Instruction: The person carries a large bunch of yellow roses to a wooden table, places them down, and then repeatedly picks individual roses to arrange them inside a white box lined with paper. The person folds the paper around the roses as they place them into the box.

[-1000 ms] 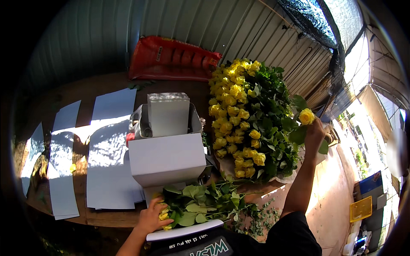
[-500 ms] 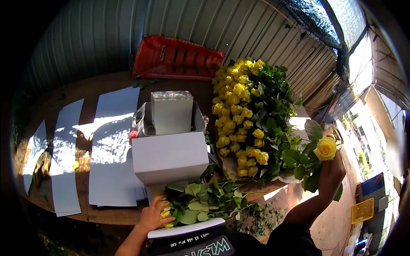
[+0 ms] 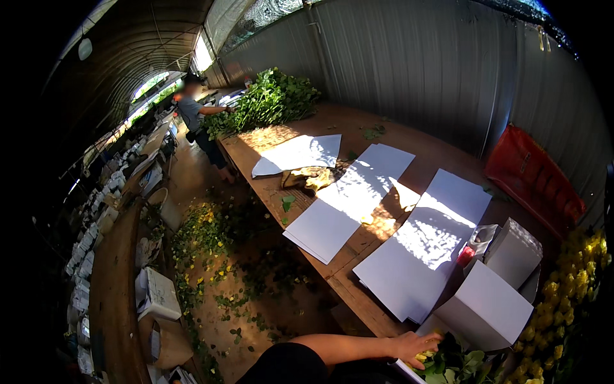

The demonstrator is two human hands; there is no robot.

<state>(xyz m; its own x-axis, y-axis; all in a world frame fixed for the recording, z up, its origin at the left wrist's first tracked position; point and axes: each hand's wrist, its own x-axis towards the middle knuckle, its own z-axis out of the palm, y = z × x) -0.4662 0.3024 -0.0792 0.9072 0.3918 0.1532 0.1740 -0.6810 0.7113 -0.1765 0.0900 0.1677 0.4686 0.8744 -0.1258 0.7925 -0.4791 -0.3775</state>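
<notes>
My left hand (image 3: 416,347) is at the lower right, its fingers curled over the yellow heads of a few roses (image 3: 420,360). Their leafy green stems (image 3: 457,366) run to the right and are cut off by the picture's lower edge. Just beyond the hand stands a white folded card box (image 3: 489,307), angled on the wooden table. My right hand is out of view. Many more yellow roses (image 3: 559,307) are piled at the far right.
Stacks of white sheets (image 3: 425,249) lie along the table (image 3: 326,259). A red bag (image 3: 534,176) leans on the metal wall. At the table's far end a person (image 3: 195,115) reaches to a heap of green foliage (image 3: 275,96). Leaves and petals (image 3: 204,256) litter the floor.
My view has swung left, bringing the aisle and another person in. The right hand, which held up a single yellow rose, has left the picture. My left hand stays on the roses.
</notes>
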